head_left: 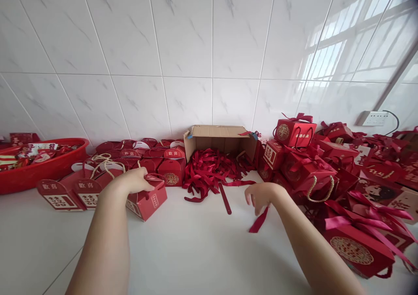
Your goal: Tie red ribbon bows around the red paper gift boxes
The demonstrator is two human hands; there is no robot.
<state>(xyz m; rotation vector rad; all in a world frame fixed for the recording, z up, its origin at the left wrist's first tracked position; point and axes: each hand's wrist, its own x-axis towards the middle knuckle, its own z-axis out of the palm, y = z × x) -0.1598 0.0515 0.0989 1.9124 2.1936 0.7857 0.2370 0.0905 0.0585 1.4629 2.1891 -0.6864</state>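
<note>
My left hand (132, 181) is closed over the top of a small red gift box (148, 200) that stands on the white floor. My right hand (261, 196) hovers low to the right with its fingers curled, pinching a short red ribbon (259, 220) that hangs down from it. Between the hands, a pile of loose red ribbons (212, 169) spills out of a cardboard box (222, 139) lying on its side against the wall. A single ribbon strip (225, 198) lies on the floor just left of my right hand.
Unfinished red boxes with rope handles (107, 166) crowd the left behind my left hand. A red basin (42, 166) sits far left. Finished ribbon-tied boxes (352, 225) are heaped on the right. A white tiled wall with a power socket (372, 118) stands behind.
</note>
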